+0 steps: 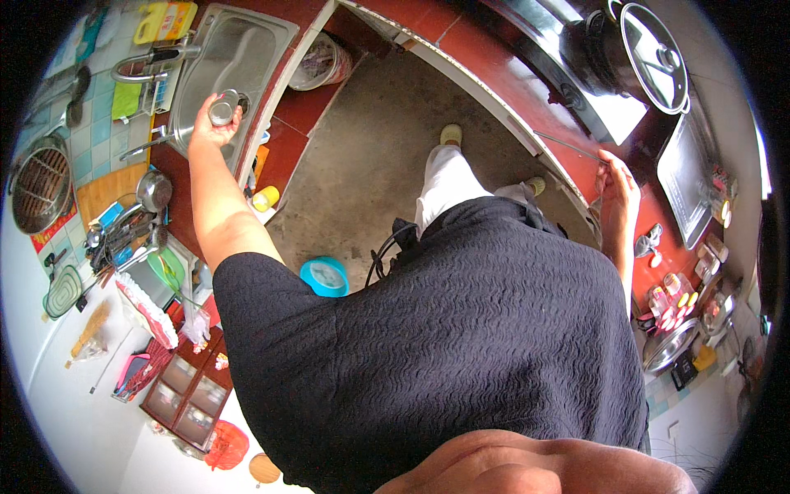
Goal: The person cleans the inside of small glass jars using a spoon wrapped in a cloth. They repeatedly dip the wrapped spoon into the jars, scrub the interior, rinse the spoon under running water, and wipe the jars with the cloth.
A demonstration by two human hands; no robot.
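My left hand is stretched out over the stainless steel sink. It grips a small clear glass or jar, with the opening facing up towards me. The drain shows just beside the glass. On the other side, my right hand is above the red countertop, near its front edge. A thin, dark rod-like utensil sticks out from between its thumb and fingers; its exact kind is unclear.
The curved faucet reaches over the sink. At right stand a gas stove and a dark pot with a glass lid. A metal tray and spice jars lie farther along. Below are a bucket and blue basin.
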